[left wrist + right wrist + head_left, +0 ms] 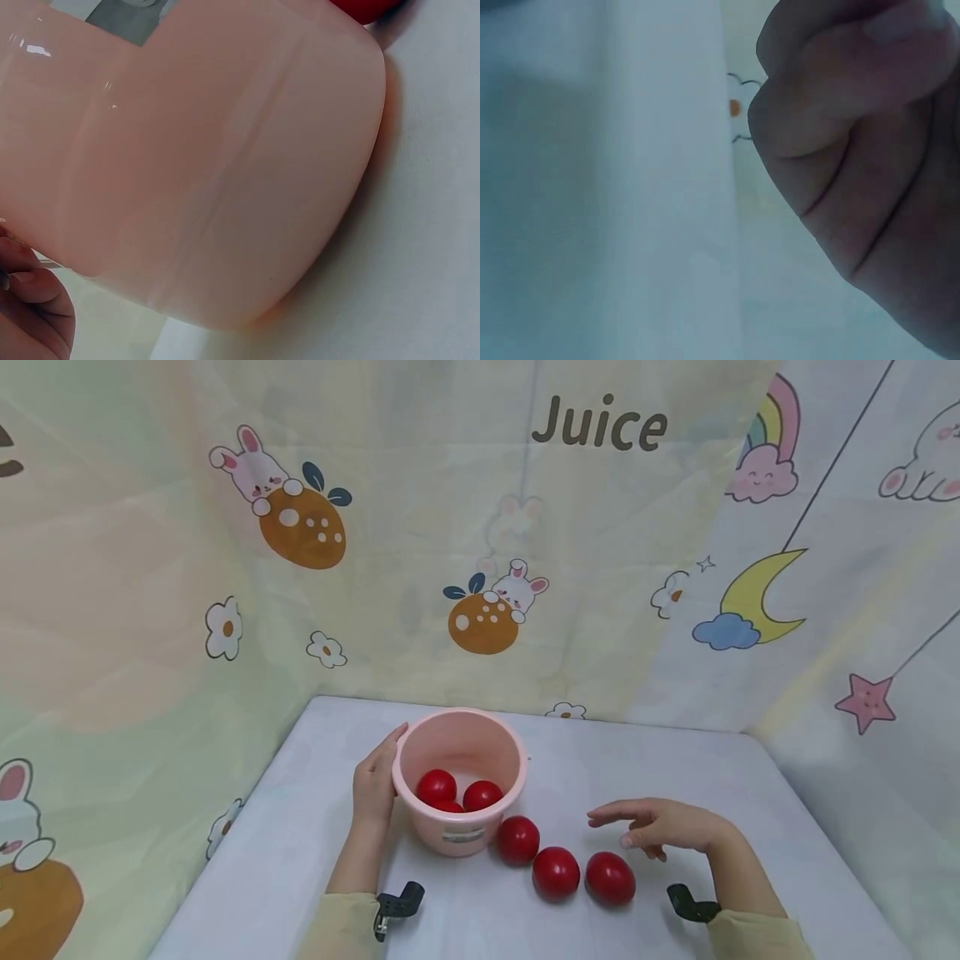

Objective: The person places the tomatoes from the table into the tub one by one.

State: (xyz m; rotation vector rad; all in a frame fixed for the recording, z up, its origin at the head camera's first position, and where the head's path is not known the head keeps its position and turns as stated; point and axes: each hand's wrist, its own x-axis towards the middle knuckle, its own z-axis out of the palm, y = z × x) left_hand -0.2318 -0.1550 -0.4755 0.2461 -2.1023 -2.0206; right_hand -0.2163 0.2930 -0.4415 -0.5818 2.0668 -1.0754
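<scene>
A pink plastic bucket (461, 832) stands on the table with a small label on its front. My left hand (375, 783) grips it at the left side, by the rim. In the left wrist view, curled fingers (37, 296) show beside the bucket wall (202, 165). Three red balls (437, 787) are visible inside the bucket. Three more lie on the table: one red ball (517, 840) close to the bucket, a middle ball (556, 873) and a right ball (611, 878). My right hand (671, 827) hovers right of these, fingers loosely bent, holding nothing.
The white table (645, 760) has its back edge against a printed cloth backdrop (405, 593). Cloth also hangs along the left and right sides. Black wrist cameras (401, 902) are strapped on both wrists.
</scene>
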